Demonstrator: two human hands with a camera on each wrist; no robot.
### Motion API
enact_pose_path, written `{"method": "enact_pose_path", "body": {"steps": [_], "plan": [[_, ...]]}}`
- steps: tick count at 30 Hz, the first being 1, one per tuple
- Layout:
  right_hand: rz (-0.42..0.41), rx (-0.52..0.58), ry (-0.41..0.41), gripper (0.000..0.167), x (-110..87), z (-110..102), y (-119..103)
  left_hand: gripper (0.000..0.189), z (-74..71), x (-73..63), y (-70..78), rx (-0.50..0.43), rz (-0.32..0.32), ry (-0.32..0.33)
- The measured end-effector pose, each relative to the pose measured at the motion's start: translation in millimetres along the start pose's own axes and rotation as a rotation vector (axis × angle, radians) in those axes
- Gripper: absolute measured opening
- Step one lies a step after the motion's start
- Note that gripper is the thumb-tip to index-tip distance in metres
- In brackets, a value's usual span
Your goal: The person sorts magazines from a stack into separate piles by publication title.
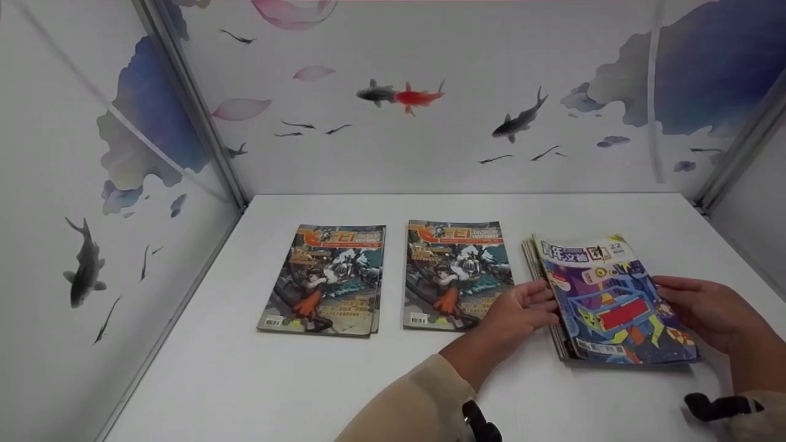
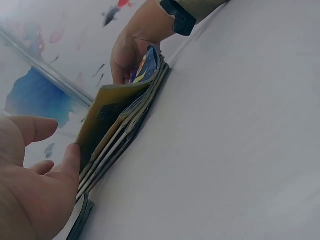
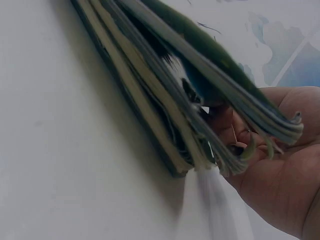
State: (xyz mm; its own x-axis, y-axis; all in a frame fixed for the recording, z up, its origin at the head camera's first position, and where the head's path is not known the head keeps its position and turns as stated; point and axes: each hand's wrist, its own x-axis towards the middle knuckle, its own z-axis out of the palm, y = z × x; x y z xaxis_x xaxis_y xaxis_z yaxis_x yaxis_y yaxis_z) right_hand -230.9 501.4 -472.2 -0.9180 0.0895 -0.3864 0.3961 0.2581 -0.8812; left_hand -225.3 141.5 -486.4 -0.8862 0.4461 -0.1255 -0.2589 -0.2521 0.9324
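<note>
At the right of the table, a magazine with a purple and blue illustrated cover [image 1: 617, 313] tops a stack of magazines [image 1: 541, 276]. My left hand [image 1: 516, 310] touches the stack's left edge with fairly straight fingers, its thumb apart in the left wrist view. On the opposite side, my right hand [image 1: 706, 310] holds the top magazine's right edge. The right wrist view shows this hand's fingers [image 3: 227, 125] reaching into the gap beneath the raised top magazine [image 3: 240, 95]; lower magazines [image 3: 150, 100] lie under it, and some fingertips are hidden.
Two piles with matching dark illustrated covers lie to the left: the left magazines [image 1: 322, 282] and the middle magazines [image 1: 454, 270]. My left forearm passes close to the middle pile's lower right corner. Printed panels [image 1: 454, 159] wall the white table [image 1: 215, 368].
</note>
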Motion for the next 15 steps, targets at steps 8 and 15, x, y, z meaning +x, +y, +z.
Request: {"method": "enact_pose_path", "body": {"steps": [8,15], "plan": [[-0.015,-0.051,0.128,0.069,0.5,-1.1,5.3,0.061,-1.3,2.0,0.7,-0.01,-0.001,0.036],[-0.099,-0.029,0.213,0.079,-3.4,16.6,-10.1,0.056,-8.1,2.1,3.1,-0.02,0.008,0.055]]}}
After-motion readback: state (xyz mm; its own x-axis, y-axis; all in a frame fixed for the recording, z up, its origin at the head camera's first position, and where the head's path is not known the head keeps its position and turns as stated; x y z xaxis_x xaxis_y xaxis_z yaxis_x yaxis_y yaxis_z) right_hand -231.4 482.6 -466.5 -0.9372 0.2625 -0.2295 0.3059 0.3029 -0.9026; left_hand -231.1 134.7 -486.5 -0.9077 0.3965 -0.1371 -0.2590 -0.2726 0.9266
